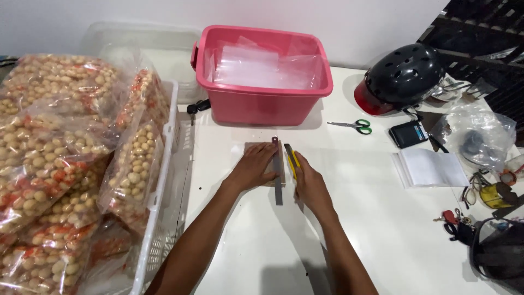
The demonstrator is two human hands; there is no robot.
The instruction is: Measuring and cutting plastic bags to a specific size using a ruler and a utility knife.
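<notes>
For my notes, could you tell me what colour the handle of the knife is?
Yellow; the knife in the right hand shows best in the head view.

I see my left hand point(254, 166) pressing a metal ruler point(278, 173) flat on the white bench point(349, 229), right hand point(310, 183) gripping a yellow cutter point(292, 159) beside it.

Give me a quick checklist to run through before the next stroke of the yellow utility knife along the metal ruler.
1. Left hand presses the grey metal ruler flat: ok.
2. Left fingertips clear of the cutting edge: cannot tell.
3. Right hand grips the yellow utility knife: ok.
4. Blade set against the ruler: looks ok, though the tip is hidden.
5. Brown cutting board under the ruler: ok.
6. Green-handled scissors lie apart from the work: ok.
</notes>
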